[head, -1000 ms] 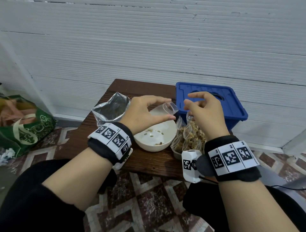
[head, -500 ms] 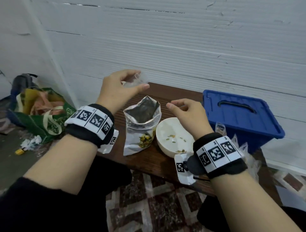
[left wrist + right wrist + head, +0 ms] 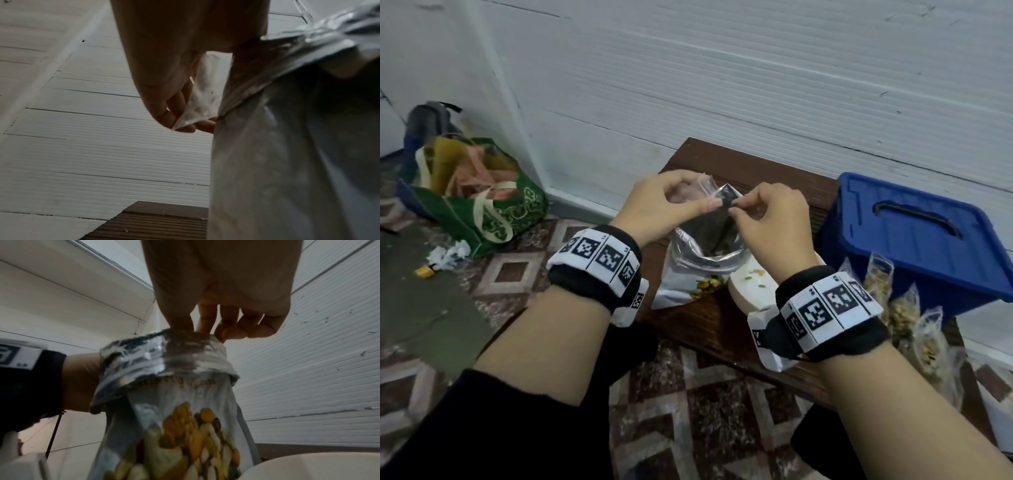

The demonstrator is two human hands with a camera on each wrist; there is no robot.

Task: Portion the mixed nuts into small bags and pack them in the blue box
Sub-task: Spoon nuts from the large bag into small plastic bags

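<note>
Nut pouch stands open on brown slatted table by white wall

head: high, looking down | wrists: close, looking up — all share nut pouch

White bowl largely hidden behind the right wrist band; only a wedge with a few nut bits is seen. Nut pouch contents not made out; its dark interior is masked by both hands. Blue box cut off at the right edge. Filled small bags partly covered by the right forearm. Right-wrist view: pouch lettering blurred, unreadable. Left-wrist view: left hand fingertips hidden behind the pouch.
</note>
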